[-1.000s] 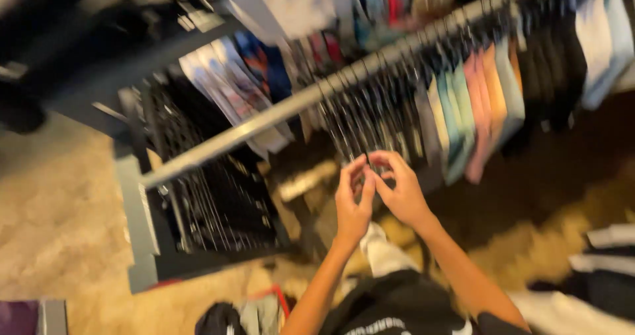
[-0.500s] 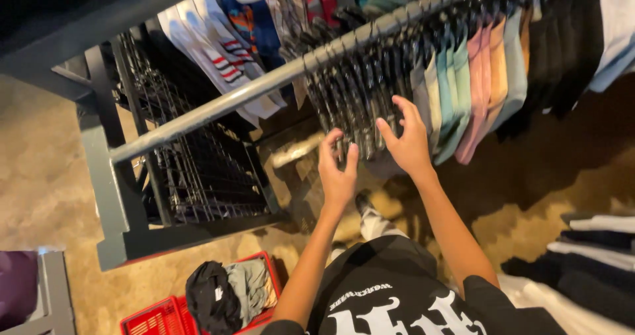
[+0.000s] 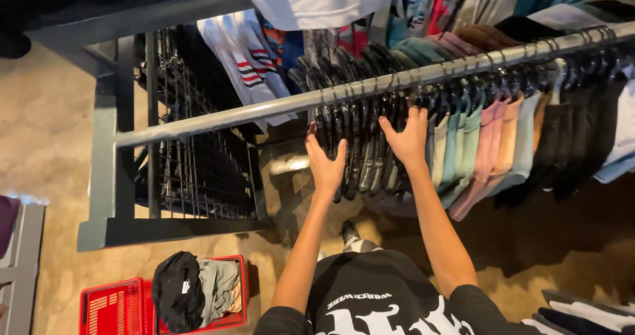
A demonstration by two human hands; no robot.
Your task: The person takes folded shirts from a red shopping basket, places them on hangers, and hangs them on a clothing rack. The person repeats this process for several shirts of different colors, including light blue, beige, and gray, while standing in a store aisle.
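Both hands sit mid-frame, apart: left hand (image 3: 326,165) and right hand (image 3: 407,138) flat, fingers spread, against black hangers (image 3: 360,146) (gripping nothing) under the rail (image 3: 264,110).

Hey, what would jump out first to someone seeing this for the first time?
Two bare hands, the left hand and right hand, press into a row of dark garments on black hangers under a long grey metal clothes rail. To their right hang pastel shirts; lower left, a red plastic basket holds bundled clothes.
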